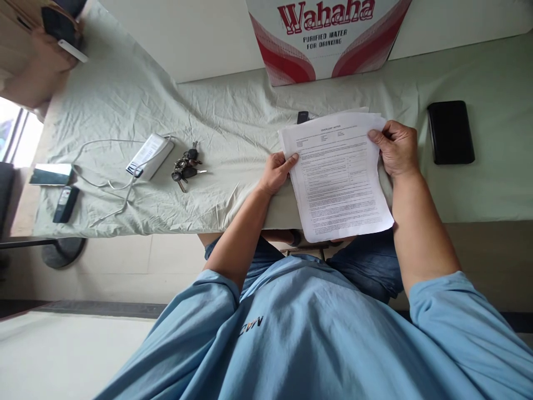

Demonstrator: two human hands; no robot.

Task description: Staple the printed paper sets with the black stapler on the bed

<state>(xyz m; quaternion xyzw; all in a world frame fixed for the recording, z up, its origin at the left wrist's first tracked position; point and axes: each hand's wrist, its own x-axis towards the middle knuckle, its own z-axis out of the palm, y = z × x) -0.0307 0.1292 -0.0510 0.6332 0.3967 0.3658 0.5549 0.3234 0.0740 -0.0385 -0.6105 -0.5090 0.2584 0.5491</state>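
Papers [337, 175] lie on the cloth [233, 122] just below the Wahaha box [328, 39], near edge overhanging the table toward the lap. Left hand [277, 173] grips the stack's left edge, thumb on top, fingers curled under. Right hand [395, 147] pinches the upper right corner, fingers clenched on the sheets. Holding both sides likely keeps the stack squared. Left of the papers: keys [186, 166], then a power bank [150, 155]. Right: a black wallet [451, 132].
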